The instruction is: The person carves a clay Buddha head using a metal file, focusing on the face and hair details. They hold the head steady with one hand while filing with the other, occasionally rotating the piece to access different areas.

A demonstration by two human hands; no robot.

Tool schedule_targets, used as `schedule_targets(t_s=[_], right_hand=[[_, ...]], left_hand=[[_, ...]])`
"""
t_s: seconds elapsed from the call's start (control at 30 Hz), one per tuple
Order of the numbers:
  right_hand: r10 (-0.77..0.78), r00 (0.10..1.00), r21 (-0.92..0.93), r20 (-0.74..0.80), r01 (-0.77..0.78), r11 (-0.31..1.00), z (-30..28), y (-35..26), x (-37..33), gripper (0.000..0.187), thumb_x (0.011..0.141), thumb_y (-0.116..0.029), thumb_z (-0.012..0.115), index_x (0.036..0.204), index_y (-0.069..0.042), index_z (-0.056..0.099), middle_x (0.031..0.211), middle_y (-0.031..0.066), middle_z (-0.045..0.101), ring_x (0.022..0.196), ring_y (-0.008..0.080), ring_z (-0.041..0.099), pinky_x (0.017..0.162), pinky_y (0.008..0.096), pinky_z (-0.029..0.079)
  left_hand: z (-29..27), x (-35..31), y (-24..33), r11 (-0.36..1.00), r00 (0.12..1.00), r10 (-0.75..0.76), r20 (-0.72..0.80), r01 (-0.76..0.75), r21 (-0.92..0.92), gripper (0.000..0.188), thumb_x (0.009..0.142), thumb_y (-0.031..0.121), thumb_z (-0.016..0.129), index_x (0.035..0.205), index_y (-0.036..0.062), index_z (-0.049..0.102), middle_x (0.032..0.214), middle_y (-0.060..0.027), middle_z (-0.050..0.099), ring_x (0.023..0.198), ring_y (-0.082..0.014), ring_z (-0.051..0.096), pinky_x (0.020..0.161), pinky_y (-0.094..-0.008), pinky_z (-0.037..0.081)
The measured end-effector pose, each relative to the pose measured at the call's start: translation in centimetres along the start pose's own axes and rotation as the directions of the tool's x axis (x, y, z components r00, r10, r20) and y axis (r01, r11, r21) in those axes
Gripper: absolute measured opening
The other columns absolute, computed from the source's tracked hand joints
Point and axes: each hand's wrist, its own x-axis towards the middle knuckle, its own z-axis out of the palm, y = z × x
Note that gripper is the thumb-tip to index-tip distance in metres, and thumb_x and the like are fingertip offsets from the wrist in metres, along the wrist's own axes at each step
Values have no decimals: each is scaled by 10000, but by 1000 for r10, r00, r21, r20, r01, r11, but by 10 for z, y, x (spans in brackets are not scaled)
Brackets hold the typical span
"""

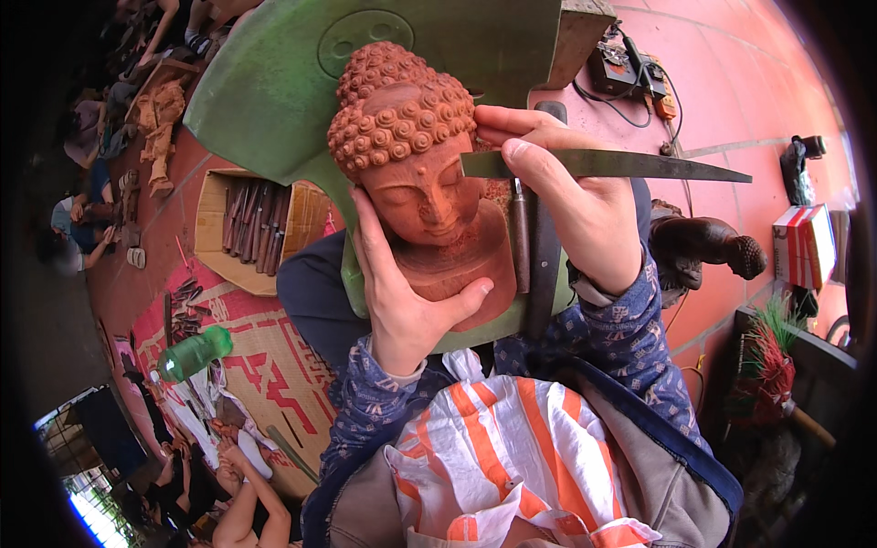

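Note:
A reddish-brown carved wooden Buddha bust with curled hair lies face up in front of me. My left hand steadies it, fingers along the jaw and cheek, thumb across the chest. My right hand grips a long, flat, dark file between thumb and fingers. The file's wide end reaches the bust by the eye and temple, while its narrow tip points right. My right fingertips rest by the side of the head. A chisel with a wooden handle lies between the bust and my right wrist.
Under the bust is a green surface. To the left stand a cardboard box of wooden-handled tools and a green bottle. On the right are a dark carved figure, a corded power unit and a red-striped box. Other people sit at far left.

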Motion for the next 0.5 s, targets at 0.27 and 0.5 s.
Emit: schedule_targets(t_s=[0.27,0.5], right_hand=[[141,990,-55,19,-139,989,0,-11,0,240,972,-87,577,1081,107,666,1252,246,626,1100,240,615,970,345,464],[26,998,14,-63,-26,1000,3,1,-1,202,935,-120,643,985,63,712,1058,153,705,978,155,640,853,282,502]], left_hand=[[2,-2,-4,1000,999,-10,-34,9,-28,1379,584,310,933,1569,-19,25,1548,-308,225,1430,-434,298,1166,-491,282],[4,-1,-2,1000,999,-19,-29,19,-19,1379,582,313,931,1566,-29,28,1548,-312,220,1433,-433,288,1170,-489,270]])
